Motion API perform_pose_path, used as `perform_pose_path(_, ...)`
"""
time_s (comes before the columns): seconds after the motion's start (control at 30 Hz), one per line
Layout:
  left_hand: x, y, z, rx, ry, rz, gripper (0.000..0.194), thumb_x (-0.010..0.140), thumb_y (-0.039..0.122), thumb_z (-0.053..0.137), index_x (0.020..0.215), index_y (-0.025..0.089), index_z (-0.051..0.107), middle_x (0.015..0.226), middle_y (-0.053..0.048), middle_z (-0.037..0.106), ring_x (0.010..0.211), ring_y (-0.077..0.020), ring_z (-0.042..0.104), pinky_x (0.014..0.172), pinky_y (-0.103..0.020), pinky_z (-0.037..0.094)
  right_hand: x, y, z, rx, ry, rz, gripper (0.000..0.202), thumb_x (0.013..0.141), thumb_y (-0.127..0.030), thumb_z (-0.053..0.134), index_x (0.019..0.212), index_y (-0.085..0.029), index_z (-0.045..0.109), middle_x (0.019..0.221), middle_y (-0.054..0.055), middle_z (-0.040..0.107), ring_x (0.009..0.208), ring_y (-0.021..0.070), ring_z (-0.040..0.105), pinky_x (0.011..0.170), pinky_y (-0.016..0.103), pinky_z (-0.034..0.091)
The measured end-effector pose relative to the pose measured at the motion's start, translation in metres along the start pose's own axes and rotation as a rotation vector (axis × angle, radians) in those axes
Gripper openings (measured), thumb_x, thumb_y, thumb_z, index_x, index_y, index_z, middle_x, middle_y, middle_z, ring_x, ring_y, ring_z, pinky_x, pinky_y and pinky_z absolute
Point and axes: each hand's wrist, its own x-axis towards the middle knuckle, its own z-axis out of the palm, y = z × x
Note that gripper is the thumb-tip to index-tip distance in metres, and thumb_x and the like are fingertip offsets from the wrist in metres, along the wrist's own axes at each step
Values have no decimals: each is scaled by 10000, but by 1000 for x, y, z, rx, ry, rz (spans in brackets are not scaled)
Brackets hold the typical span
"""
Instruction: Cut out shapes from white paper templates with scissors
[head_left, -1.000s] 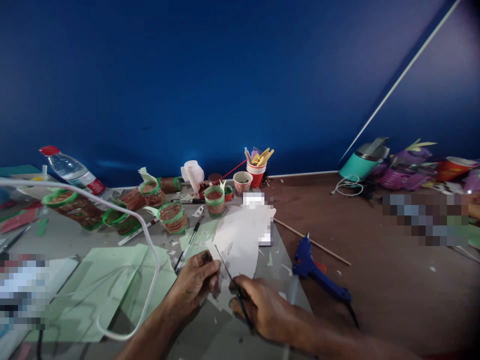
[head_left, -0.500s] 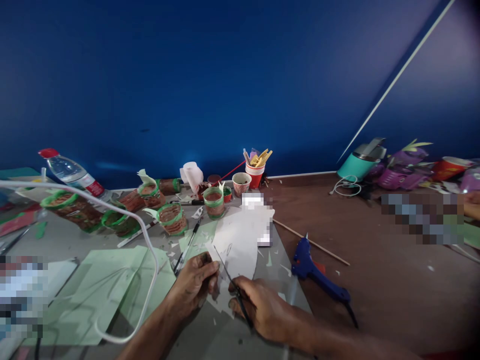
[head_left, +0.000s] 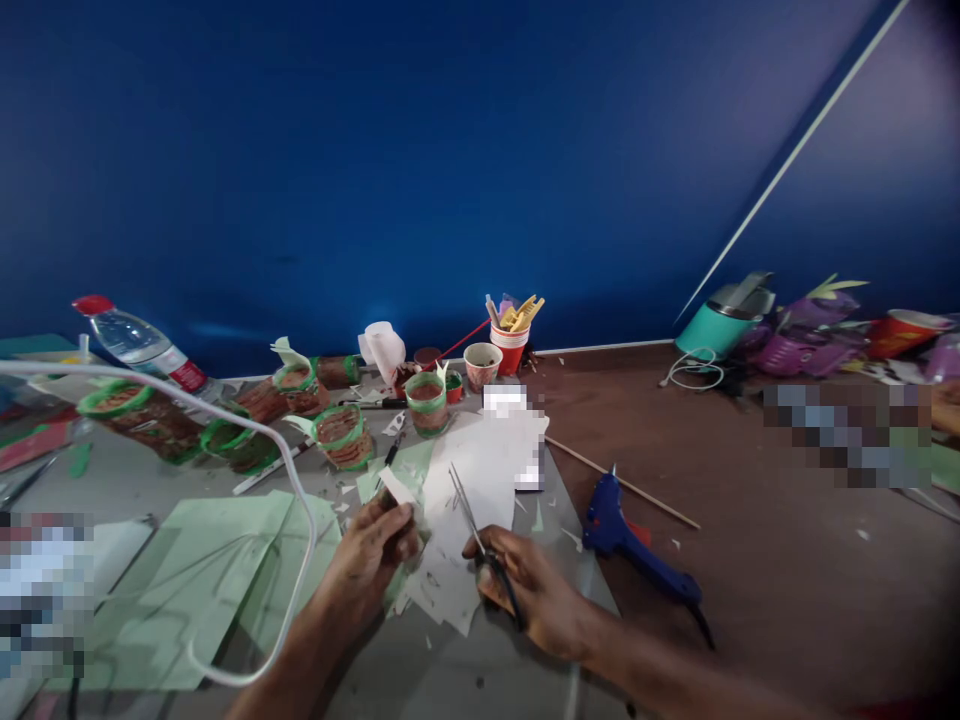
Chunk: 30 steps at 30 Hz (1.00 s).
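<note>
Between the thumb and fingers of my left hand (head_left: pixel 375 545) is a small white piece of paper (head_left: pixel 397 487), its end sticking up past the fingertips. My right hand (head_left: pixel 529 590) grips black-handled scissors (head_left: pixel 466 508), whose blades point up and away, slightly parted and apart from the piece. Beneath both hands lies a larger white sheet of paper (head_left: pixel 472 470), with small cut scraps around it. A green sheet (head_left: pixel 411 465) shows partly under the white one.
A blue glue gun (head_left: pixel 637 545) and a wooden stick (head_left: pixel 622 483) lie to the right. Brown cups with green rims (head_left: pixel 343 440) stand at the back left, near a plastic bottle (head_left: pixel 146 345). A white cable (head_left: pixel 304 490) arches over green paper (head_left: pixel 202 570) at left.
My hands have moved apart. The scissors have come away from the paper to the right, and the small white piece has tilted up and left in my left hand.
</note>
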Motion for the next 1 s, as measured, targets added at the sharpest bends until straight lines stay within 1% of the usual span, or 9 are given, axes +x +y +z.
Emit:
perform_pose_path(0.07,1,2,-3,-6,28,34,181,688,271,692,729,132,583,597,34,519,448,-39,409,457,-189,320,-1,-6,-2,27,3,-35,540,677,-653,598,887,-167,490,586,-66,364,519,75,293,473,199,255)
perform_pose_path(0.17,1,3,-4,14,53,29,185,698,273,682,771,115,619,587,18,537,454,-50,425,473,-200,345,-1,-10,-5,14,5,-89,556,698,-663,575,904,-151,502,590,-51,393,527,81,335,490,212,280)
perform_pose_path(0.27,0,2,-3,19,58,17,168,694,257,685,750,130,591,686,-4,593,447,-37,424,472,-195,343,0,-8,-7,9,0,-118,541,718,-647,572,915,-147,505,596,-38,425,533,89,377,502,222,310)
perform_pose_path(0.33,-1,1,-2,9,50,8,168,700,255,682,755,146,565,731,-3,602,446,-30,424,470,-188,334,0,-6,-7,8,1,-118,534,724,-640,572,921,-148,507,599,-36,432,529,88,379,499,222,312)
perform_pose_path(0.5,0,0,1,26,26,-2,188,710,275,676,794,160,553,621,36,538,428,-22,393,467,-175,304,0,-6,-7,0,6,-106,541,710,-643,585,910,-145,515,599,-37,434,527,83,368,490,213,302)
perform_pose_path(0.6,0,0,3,47,35,1,214,700,297,686,809,158,566,574,51,503,421,-19,372,458,-171,276,0,-7,-8,1,6,-117,537,707,-640,592,901,-146,518,599,-35,441,528,83,380,493,212,306)
perform_pose_path(0.77,0,-2,1,101,57,18,252,677,329,705,825,151,603,532,61,465,421,-25,358,452,-178,255,2,-8,-10,5,0,-125,511,738,-628,565,907,-150,503,593,-33,453,523,84,393,494,212,323)
perform_pose_path(0.87,1,-5,-3,162,30,18,257,684,358,698,815,146,631,498,64,432,429,-36,359,450,-183,246,2,-10,-9,18,15,-112,518,707,-634,593,897,-162,496,589,-44,428,511,82,375,481,211,322)
perform_pose_path(1.0,2,-9,-7,258,-38,10,279,713,381,662,857,142,665,490,48,439,454,-60,375,463,-197,263,4,-11,-9,17,89,-93,510,671,-611,640,886,-170,500,618,-52,397,522,73,350,483,202,315)
